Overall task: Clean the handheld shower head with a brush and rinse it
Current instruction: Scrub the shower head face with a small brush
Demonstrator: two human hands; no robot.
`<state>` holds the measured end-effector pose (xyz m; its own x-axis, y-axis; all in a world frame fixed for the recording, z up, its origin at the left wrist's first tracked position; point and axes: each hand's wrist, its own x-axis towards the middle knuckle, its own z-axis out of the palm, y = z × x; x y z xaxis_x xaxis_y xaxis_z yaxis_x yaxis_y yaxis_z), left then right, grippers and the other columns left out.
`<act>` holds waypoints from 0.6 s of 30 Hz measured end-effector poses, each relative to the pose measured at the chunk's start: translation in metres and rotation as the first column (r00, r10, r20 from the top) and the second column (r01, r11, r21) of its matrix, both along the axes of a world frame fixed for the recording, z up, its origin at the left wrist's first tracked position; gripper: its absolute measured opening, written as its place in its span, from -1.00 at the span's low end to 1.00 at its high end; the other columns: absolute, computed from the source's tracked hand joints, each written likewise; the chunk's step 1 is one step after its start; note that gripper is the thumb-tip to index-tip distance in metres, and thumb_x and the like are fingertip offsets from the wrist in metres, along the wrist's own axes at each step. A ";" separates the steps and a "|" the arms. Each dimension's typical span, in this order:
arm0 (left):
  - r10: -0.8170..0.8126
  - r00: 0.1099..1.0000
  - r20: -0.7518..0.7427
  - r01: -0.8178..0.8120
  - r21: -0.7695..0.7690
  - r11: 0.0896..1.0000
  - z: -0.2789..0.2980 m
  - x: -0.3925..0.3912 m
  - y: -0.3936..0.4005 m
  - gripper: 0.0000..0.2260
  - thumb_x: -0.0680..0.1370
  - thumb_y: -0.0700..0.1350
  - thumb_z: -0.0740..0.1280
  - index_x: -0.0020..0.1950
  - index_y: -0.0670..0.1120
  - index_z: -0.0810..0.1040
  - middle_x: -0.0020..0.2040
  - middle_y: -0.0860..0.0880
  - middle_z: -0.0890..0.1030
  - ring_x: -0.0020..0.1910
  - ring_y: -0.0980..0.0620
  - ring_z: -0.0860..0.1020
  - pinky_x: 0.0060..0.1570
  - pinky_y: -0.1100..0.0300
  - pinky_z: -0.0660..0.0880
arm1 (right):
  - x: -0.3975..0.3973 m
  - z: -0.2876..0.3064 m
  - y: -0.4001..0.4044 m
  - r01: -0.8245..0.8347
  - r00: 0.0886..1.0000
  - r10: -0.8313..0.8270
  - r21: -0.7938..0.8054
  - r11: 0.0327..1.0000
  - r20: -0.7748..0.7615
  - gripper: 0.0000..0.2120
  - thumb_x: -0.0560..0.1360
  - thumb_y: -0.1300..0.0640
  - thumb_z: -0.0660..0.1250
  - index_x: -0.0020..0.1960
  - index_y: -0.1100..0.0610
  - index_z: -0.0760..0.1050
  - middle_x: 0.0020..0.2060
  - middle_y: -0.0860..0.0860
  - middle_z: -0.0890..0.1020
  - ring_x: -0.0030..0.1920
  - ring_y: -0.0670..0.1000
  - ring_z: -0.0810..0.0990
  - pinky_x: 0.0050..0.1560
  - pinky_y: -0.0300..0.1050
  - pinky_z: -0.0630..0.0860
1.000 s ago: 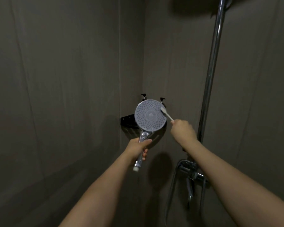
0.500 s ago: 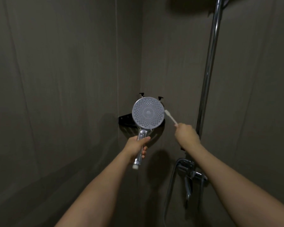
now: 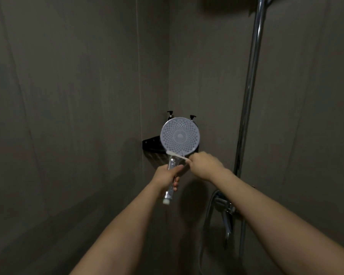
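Note:
The handheld shower head [image 3: 179, 135] is round, with a pale grey nozzle face turned towards me and a shiny chrome handle. My left hand [image 3: 168, 174] grips that handle, holding the head upright in front of the wall corner. My right hand [image 3: 204, 165] holds a small white brush [image 3: 176, 154], toothbrush-like, lying almost level. Its bristle end touches the lower edge of the nozzle face, just above the handle's neck.
A black corner shelf [image 3: 150, 144] with two pump bottles [image 3: 170, 114] sits behind the shower head. A chrome riser pipe [image 3: 250, 86] runs up the right wall. The mixer tap [image 3: 224, 210] and hose [image 3: 206, 221] are below my right forearm. Dark tiled walls close in on both sides.
My right hand has swung the brush from the right rim of the nozzle face down to its lower edge. The shower head stayed almost where it was.

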<state>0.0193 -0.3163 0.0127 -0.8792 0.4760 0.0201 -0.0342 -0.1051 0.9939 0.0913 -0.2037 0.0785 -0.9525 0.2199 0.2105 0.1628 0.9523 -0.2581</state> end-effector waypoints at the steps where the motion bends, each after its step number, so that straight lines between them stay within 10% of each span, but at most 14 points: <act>1: 0.003 1.000 0.001 -0.003 0.003 1.000 0.001 0.000 0.000 -0.81 0.55 -0.15 0.30 -0.23 -0.09 0.37 -0.52 -0.04 0.35 -0.66 0.11 0.29 -0.60 0.36 0.29 | 0.000 0.000 0.002 0.027 0.999 -0.027 0.022 0.999 0.039 -0.74 0.58 0.06 0.12 0.06 0.16 0.53 -0.04 0.12 0.58 -0.12 0.12 0.52 -0.13 -0.09 0.42; 10: 0.043 0.999 0.025 -0.043 0.012 0.999 -0.005 -0.002 -0.003 -0.83 0.55 -0.16 0.30 -0.22 -0.09 0.39 -0.55 -0.03 0.34 -0.67 0.10 0.27 -0.61 0.36 0.27 | -0.005 0.012 0.002 0.089 0.995 -0.082 0.152 0.984 -0.048 -0.81 0.54 0.04 0.14 -0.14 0.10 0.44 -0.24 0.03 0.49 -0.24 0.05 0.50 -0.26 -0.13 0.40; 18: 0.081 0.996 0.042 -0.081 0.016 0.997 -0.005 -0.010 -0.014 -0.84 0.55 -0.14 0.31 -0.19 -0.09 0.38 -0.49 -0.05 0.34 -0.66 0.11 0.29 -0.61 0.35 0.29 | 0.004 0.008 0.033 0.256 0.956 -0.247 0.039 0.966 -0.161 -0.70 0.60 0.07 0.09 0.10 0.18 0.53 -0.17 0.11 0.53 -0.23 0.10 0.47 -0.25 -0.15 0.38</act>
